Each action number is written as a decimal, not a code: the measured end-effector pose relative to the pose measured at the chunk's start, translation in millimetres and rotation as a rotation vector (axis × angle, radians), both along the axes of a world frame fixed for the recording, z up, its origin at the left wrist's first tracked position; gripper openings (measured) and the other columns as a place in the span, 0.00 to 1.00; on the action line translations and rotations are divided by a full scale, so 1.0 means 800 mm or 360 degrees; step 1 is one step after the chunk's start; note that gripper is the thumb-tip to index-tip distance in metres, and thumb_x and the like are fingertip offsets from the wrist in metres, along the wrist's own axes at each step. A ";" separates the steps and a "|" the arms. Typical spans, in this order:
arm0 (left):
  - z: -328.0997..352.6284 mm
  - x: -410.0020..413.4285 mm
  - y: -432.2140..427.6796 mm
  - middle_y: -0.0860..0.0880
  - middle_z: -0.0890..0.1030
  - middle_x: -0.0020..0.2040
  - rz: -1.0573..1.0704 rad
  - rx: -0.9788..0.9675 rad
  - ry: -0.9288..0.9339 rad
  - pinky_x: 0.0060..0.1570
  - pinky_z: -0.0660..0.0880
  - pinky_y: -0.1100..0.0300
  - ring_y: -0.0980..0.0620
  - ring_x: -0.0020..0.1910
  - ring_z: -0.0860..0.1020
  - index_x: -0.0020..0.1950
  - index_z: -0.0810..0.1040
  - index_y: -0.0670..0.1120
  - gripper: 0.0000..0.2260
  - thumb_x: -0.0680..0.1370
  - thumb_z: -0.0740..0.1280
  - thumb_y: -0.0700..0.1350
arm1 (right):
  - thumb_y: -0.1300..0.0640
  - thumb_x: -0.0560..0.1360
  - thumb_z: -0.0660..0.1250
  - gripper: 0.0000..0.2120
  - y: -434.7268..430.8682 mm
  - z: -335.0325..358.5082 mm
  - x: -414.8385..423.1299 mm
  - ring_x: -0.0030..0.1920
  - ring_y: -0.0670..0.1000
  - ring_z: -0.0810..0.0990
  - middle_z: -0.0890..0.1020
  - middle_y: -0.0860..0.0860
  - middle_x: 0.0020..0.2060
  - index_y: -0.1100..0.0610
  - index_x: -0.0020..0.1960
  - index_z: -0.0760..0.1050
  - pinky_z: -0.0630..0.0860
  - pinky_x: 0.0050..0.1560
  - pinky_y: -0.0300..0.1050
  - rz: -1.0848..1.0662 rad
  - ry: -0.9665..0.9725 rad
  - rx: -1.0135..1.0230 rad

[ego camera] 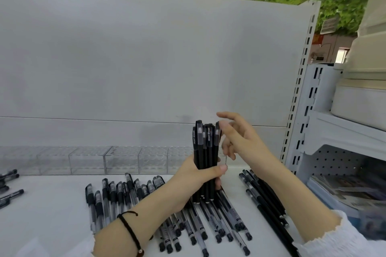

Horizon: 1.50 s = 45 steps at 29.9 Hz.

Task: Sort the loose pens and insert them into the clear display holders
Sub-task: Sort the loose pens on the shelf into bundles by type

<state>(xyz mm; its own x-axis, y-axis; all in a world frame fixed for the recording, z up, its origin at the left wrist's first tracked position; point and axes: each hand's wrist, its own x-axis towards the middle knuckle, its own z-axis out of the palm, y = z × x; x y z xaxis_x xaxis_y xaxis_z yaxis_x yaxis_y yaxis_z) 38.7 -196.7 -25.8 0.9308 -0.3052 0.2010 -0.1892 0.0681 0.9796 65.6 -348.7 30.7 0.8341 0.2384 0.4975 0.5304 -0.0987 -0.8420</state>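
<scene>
Sorting stage, head view. The left hand [195,177] is wrapped round the lower half of a bundle of black pens [205,152], thumb across the front. It holds the bundle upright with the caps at 12 o'clock and the tips down, just above the loose pens. This vertical hold probably lets the ends be evened, so that the bundle can enter a holder as one set. The right hand [240,137] holds nothing. Its fingers are spread and relaxed at 2 o'clock of the bundle, with the thumb tip close against one cap; actual contact cannot be told. This suggests that it is levelling or counting the caps. The clear display holders [87,160] run in a row along the rear of the shelf [52,215], from 9 o'clock of the bundle to just behind it, and look unfilled. Clear-barrelled pens [117,196] lie side by side at 7 o'clock, under the left forearm. A second group of black pens [265,196] lies at 4 o'clock, and a few more pens [10,183] at the left edge. The separate groups indicate that sorting by type is well advanced, while insertion appears not yet begun.
</scene>
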 end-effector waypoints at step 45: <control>-0.009 -0.123 0.436 0.48 0.73 0.63 0.1473 0.2582 -0.0328 0.56 0.70 0.52 0.45 0.63 0.72 0.70 0.60 0.57 0.26 0.75 0.63 0.60 | 0.44 0.79 0.54 0.17 0.313 -0.059 -0.086 0.56 0.53 0.75 0.76 0.47 0.55 0.49 0.65 0.68 0.72 0.47 0.46 -0.0462 -0.1009 -0.2097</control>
